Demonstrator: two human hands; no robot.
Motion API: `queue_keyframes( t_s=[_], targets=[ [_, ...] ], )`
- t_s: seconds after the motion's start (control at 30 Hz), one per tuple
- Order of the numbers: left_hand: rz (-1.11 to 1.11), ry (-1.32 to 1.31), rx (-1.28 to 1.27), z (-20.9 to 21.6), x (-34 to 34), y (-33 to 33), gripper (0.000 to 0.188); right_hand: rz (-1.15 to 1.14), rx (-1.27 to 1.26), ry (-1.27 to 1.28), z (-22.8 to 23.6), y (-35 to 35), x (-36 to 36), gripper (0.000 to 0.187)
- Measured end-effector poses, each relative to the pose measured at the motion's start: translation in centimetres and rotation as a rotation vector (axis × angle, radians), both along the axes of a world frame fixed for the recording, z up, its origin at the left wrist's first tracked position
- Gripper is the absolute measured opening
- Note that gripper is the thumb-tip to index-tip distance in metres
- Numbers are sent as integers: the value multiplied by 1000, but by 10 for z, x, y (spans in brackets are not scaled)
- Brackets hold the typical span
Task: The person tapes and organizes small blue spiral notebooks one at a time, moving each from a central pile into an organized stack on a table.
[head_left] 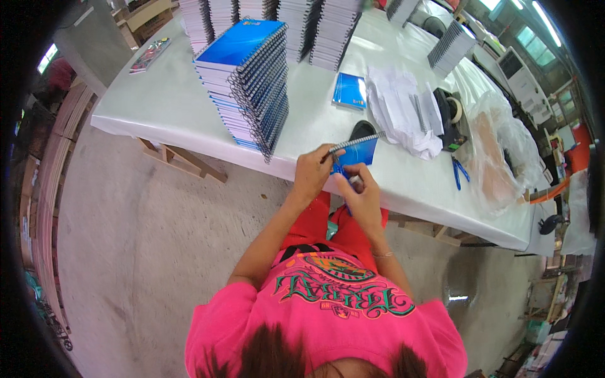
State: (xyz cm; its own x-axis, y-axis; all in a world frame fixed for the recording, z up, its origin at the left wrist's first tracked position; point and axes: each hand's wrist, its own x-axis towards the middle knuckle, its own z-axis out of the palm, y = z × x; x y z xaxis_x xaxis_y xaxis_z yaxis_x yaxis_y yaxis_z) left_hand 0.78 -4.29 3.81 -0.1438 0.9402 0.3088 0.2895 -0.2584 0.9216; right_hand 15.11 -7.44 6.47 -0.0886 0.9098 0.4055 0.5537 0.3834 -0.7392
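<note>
Near the table's front edge, my left hand [311, 174] is closed on the end of a blue-covered spiral notebook [360, 152], whose wire binding runs along the upper side. Gripped in my right hand [360, 196] is a blue-handled hand tool that looks like pliers [341, 170]. Its head reaches toward the binding's end beside my left fingers; the exact contact is hidden. Just behind the notebook lies a dark rounded object [362, 130]. Beyond that, another small blue notebook [350, 91] rests flat on the table.
A tall stack of blue spiral notebooks [242, 44] stands left of my hands on the white-covered table [157, 101], with more stacks [334, 31] behind. To the right are crumpled white paper [403, 107], a black tape dispenser [452, 120], blue-handled pliers [460, 172] and clear plastic [504, 145].
</note>
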Motion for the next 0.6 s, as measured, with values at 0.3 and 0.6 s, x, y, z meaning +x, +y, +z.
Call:
queue_keyframes(
  t_s=[0.3, 0.6],
  targets=[
    [6, 101, 19, 25, 3, -5, 17, 636, -1005, 640, 24, 42, 55, 36],
    [380, -38, 288, 205, -49, -33, 36, -357, 177, -583, -71, 98, 175, 37]
  ],
)
